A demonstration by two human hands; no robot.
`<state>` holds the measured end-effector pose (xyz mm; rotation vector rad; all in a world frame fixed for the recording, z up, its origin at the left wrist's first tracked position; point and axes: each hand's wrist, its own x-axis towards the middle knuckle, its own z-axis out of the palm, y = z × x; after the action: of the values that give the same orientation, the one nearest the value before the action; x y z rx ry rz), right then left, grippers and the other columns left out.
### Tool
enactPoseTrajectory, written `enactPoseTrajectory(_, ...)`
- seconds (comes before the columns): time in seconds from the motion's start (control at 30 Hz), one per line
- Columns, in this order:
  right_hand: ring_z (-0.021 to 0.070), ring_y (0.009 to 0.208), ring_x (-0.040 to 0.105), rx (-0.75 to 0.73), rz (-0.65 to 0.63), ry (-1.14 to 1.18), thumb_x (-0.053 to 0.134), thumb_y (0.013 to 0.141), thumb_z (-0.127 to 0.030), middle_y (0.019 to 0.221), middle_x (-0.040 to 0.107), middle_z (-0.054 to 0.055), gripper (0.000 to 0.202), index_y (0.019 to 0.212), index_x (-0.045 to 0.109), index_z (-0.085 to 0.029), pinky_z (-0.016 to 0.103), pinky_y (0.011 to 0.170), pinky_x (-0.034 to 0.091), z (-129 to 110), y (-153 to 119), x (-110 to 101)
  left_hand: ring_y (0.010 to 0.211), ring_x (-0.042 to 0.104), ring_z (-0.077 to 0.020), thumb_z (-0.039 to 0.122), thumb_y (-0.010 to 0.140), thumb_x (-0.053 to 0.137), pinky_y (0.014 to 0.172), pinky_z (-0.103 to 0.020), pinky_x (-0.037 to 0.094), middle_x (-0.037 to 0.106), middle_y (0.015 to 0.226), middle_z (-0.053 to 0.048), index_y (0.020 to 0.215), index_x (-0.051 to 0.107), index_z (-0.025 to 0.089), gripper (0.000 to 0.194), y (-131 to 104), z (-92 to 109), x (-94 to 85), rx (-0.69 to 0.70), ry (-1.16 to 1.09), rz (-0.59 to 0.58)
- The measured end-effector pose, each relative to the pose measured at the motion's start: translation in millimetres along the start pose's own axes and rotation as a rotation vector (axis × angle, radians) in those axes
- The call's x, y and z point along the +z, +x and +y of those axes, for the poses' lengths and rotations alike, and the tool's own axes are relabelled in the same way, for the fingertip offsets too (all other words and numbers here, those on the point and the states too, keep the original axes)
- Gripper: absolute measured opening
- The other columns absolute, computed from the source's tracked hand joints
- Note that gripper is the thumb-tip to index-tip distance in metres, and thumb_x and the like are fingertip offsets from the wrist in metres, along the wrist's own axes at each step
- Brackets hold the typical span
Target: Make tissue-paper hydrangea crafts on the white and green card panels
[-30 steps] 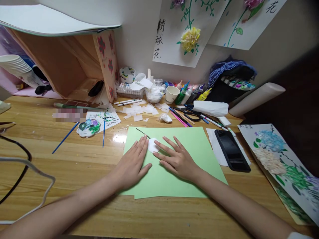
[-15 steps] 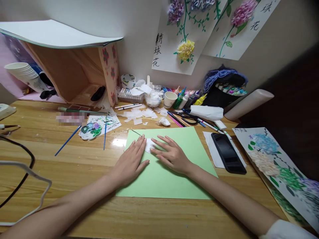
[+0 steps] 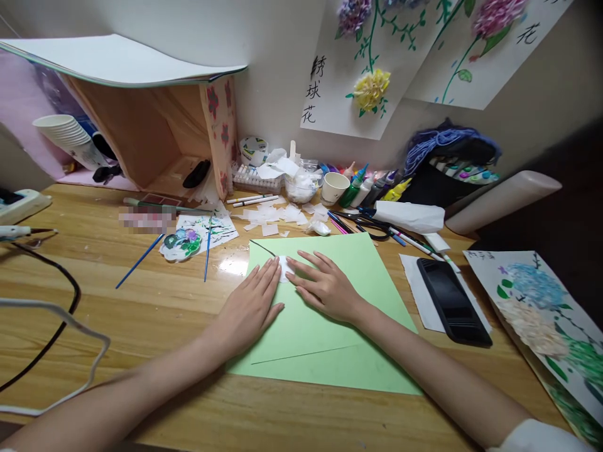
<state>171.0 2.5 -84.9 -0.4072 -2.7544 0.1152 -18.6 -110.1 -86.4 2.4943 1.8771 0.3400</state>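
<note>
between the open, flat grip of the left hand [image 3: 249,307] and the open, spread grip of the right hand [image 3: 331,289], a white piece [image 3: 283,268] lies on green paper [image 3: 306,329], seemingly pinned flat by fingertips at its edges.

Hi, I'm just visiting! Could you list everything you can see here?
Table: one, wood-brown, underneath
Green paper: count unclear, under the hands
White piece: one, between the hands
Palette: one, white, paint-smeared, left
Brushes: two, blue, by the palette
Paper scraps: many, white, behind the green paper
Scissors: black, count unclear, behind
Paint bottles: several, mixed colours, back
Single cup: one, white, beside bottles
Stacked cups: several, white, far left
Box: one, pinkish, back left
Phone: one, black, right
Flower artworks: at least three, multicoloured, wall and right
Cables: at least two, black and white, left
Other small supplies: indistinct, back
Left hand: one, flat
Right hand: one, fingers spread
</note>
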Motion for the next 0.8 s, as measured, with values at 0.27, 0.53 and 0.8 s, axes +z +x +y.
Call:
enactPoseTrajectory(0.27, 0.0206, 0.121, 0.045, 0.216, 0.176, 0.227, 0.039, 0.092, -0.023, 0.128, 0.056, 0.001, 0.033, 0.118, 0.06, -0.026, 0.043, 0.097, 0.043, 6.8, -2.2, -2.6, 0.137, 0.02, -0.0262, 0.042, 0.091, 0.037, 0.109, -0.041, 0.028, 0.024, 0.147, -0.015, 0.137, 0.032, 0.01, 0.057, -1.2, 7.5, -3.1, 0.101, -0.01, -0.07)
enactPoseTrajectory(0.53, 0.0199, 0.113, 0.05, 0.274, 0.206, 0.395, 0.038, 0.093, -0.026, 0.126, 0.057, 0.001, 0.033, 0.116, 0.061, -0.026, 0.043, 0.095, 0.044, 8.4, -0.4, -1.3, 0.131, 0.035, -0.023, 0.047, 0.08, 0.057, 0.106, -0.041, 0.035, 0.041, 0.14, -0.012, 0.135, 0.036, 0.017, 0.066, 29.4, -5.4, -2.4, -0.065, -0.29, 0.137)
enactPoseTrajectory(0.8, 0.0193, 0.112, 0.051, 0.35, 0.22, 0.498, 0.038, 0.094, -0.027, 0.124, 0.059, 0.001, 0.032, 0.115, 0.061, -0.026, 0.041, 0.096, 0.042, 9.4, -2.2, -3.1, 0.119, 0.046, -0.0233, 0.039, 0.084, 0.054, 0.1, -0.041, 0.04, 0.051, 0.128, -0.011, 0.128, 0.042, 0.017, 0.05, 45.7, -8.7, 8.1, -0.158, -0.376, 0.125)
